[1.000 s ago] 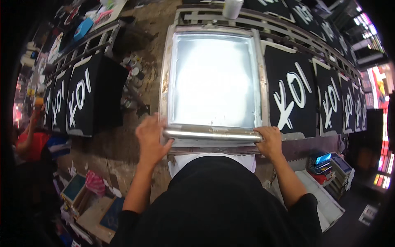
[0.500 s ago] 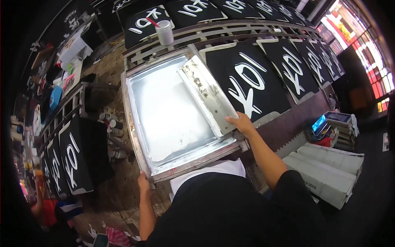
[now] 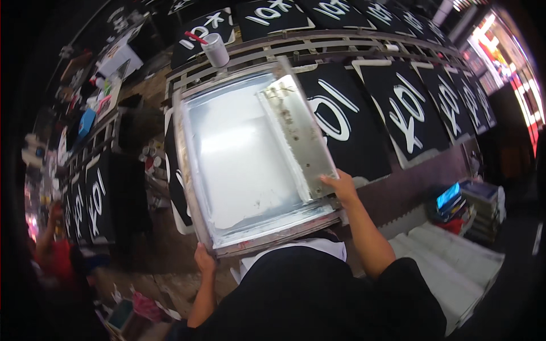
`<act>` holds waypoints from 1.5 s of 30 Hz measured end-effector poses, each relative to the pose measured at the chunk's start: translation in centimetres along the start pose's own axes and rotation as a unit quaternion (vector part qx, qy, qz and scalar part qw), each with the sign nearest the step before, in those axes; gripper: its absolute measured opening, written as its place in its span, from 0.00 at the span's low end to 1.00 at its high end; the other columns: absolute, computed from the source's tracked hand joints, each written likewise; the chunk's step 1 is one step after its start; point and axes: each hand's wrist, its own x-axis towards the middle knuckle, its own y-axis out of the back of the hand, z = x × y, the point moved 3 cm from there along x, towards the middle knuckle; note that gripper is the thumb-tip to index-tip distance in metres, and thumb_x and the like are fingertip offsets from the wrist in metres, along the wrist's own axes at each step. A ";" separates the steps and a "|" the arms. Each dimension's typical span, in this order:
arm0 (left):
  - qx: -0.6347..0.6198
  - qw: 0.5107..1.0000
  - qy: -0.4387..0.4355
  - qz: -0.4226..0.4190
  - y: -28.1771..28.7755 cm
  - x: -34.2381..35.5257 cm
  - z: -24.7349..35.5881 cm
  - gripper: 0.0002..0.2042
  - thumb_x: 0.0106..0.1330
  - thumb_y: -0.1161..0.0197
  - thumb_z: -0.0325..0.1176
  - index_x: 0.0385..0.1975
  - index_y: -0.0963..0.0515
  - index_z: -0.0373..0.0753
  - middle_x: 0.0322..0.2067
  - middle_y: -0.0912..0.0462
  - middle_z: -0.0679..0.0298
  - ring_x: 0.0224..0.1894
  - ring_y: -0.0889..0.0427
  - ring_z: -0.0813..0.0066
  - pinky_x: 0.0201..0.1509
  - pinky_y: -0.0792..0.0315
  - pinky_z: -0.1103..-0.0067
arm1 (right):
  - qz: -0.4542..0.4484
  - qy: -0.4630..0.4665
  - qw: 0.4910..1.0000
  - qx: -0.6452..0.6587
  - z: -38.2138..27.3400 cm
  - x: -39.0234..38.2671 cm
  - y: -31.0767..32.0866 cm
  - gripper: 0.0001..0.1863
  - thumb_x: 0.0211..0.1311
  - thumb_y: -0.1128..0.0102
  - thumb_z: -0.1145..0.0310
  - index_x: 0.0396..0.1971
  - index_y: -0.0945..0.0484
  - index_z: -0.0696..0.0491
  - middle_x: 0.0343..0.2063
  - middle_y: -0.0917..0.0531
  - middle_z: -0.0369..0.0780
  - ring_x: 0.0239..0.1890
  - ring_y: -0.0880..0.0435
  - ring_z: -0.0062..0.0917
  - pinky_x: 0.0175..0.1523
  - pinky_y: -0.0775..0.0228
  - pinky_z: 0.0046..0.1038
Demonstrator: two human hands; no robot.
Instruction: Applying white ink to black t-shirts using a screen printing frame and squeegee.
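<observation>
A screen-printing frame [image 3: 190, 165] with white ink on its mesh spans the middle, tilted in front of my body. Along the right of the mesh lies a wide metal squeegee [image 3: 300, 136], streaked with ink. My left hand [image 3: 205, 260] is closed on the frame's near left corner. My right hand [image 3: 342, 187] grips the near end of the squeegee by the frame's right edge; its finger undersides are hidden. The frame covers part of a black panel [image 3: 364, 142] with white lettering. Left of the frame, a black panel [image 3: 180, 196] shows partly.
More black printed panels [image 3: 409, 108] line the rail table to the right and behind. A white ink pot [image 3: 216, 52] with a red-handled tool stands on the rail. Grey-white long boxes [image 3: 449, 267] lie at lower right. A person in red [image 3: 57, 256] is at far left.
The frame, with the squeegee on it, has moved right in both my hands. It now overlaps the right panel's print, and a panel edge shows on its left. My view has shifted slightly.
</observation>
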 end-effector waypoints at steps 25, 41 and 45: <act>-0.301 0.836 0.419 -0.189 -23.9 -7.4 12.5 0.27 0.73 0.50 0.52 0.53 0.26 0.30 0.50 0.20 0.51 0.50 0.20 0.63 0.54 0.27 0.69 | 0.014 0.007 0.999 0.031 -2.6 10.3 25.0 0.26 0.58 0.35 0.67 0.55 0.27 0.63 0.46 0.19 0.41 0.48 0.21 0.27 0.56 0.34 0.28; 0.111 0.807 0.387 -0.432 -23.0 -2.7 12.0 0.32 0.68 0.51 0.61 0.57 0.26 0.36 0.54 0.23 0.52 0.54 0.24 0.59 0.58 0.32 0.66 | -0.014 0.076 0.997 -0.029 -1.4 11.1 26.0 0.29 0.54 0.32 0.68 0.56 0.29 0.62 0.43 0.20 0.37 0.45 0.22 0.22 0.54 0.33 0.25; 0.385 0.879 -0.001 -0.280 -23.3 2.6 26.6 0.25 0.58 0.35 0.50 0.49 0.21 0.38 0.44 0.19 0.51 0.43 0.19 0.53 0.50 0.26 0.65 | -0.036 0.107 0.979 -0.170 -5.7 11.7 24.6 0.43 0.43 0.22 0.57 0.58 0.29 0.62 0.55 0.23 0.46 0.55 0.24 0.27 0.60 0.34 0.28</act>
